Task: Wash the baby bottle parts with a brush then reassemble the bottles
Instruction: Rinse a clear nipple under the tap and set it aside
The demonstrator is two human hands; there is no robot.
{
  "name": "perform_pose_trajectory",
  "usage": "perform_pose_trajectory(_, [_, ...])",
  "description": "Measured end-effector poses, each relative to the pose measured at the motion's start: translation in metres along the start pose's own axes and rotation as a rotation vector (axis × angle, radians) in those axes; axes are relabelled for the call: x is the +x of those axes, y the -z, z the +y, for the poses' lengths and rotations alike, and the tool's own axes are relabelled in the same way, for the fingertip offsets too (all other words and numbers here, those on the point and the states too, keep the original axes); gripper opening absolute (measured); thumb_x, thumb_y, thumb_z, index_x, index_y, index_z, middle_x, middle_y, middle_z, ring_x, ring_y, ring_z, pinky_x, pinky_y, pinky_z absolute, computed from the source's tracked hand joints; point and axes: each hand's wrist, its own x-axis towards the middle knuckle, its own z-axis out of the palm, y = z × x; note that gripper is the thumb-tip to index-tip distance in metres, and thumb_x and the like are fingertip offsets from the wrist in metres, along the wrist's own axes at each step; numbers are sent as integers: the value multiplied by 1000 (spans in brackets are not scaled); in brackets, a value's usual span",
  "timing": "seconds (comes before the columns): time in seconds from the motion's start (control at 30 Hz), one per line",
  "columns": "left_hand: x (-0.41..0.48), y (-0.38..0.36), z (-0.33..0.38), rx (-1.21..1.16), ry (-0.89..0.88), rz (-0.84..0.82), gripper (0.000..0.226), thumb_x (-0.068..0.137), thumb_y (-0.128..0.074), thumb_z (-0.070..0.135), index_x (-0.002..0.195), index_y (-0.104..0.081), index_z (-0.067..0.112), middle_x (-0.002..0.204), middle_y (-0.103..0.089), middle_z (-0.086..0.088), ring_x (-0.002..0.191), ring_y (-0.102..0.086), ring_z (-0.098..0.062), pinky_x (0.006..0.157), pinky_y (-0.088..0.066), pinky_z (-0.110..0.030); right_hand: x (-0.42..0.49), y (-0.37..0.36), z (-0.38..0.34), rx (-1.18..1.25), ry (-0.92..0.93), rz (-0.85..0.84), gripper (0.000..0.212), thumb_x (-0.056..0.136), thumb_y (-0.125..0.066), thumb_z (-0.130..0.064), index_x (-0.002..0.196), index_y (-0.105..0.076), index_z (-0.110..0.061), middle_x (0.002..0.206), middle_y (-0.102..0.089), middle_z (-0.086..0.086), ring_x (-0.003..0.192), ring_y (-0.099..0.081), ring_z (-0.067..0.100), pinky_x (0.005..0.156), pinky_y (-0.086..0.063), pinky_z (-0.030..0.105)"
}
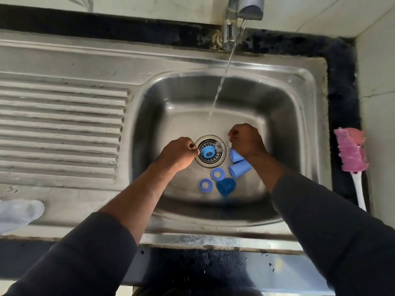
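Forearms in dark sleeves reach down into the stainless steel sink basin (277, 99), both wrists bent and knuckles up. My left hand (178, 153) has its fingers curled, thumb and fingertip meeting right at the edge of the blue plastic screw ring (207, 152) that sits on the drain strainer (220, 161). I cannot tell whether it grips the ring or only touches it. My right hand (248, 139) is curled too, fingertips pointing down beside a clear silicone teat (219, 146). Something clear glints at those fingertips, but I cannot tell if it is held.

Two light blue plastic caps (240, 168) lie on their sides just under the right wrist. Two flat blue rings (205, 185) and a darker blue domed piece (226, 186) lie near the front wall. The thin water stream (222, 82) from the chrome tap (241, 9) falls behind the hands, where the basin floor is open. A pink bottle brush with a white handle (350, 150) lies on the right counter, and a clear bottle (19, 212) lies on the ribbed drainboard (64, 124).
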Motion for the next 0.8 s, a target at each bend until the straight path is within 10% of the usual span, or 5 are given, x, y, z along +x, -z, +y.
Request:
perform_pose_trajectory(0.3, [15, -5, 11, -49, -15, 19, 21, 94, -58, 24, 108, -72, 17, 110, -71, -2, 99, -63, -20, 85, -51, -34, 11, 30, 21, 692, -300, 98, 31, 92, -53, 12, 73, -54, -12, 83, -64, 16, 75, -66, 28, 73, -59, 41])
perform_pose_trajectory(0.63, [26, -8, 9, -101, -1, 14, 19, 90, -59, 11, 94, -75, 20, 100, -73, 2, 91, -68, -18, 86, -55, -33, -2, 23, 32, 442, -200, 17, 27, 80, -64, 5, 81, -69, -21, 77, -64, -11, 77, -60, 13, 75, -54, 37])
perform_pose_trajectory(0.8, [31, -6, 7, -109, 41, 40, 23, 88, -58, 6, 88, -75, 22, 97, -73, 3, 91, -68, -18, 83, -58, -34, -4, 25, 29, 533, -239, 23, 35, 87, -49, 16, 75, -56, -15, 70, -58, 4, 60, -54, 20, 56, -49, 32])
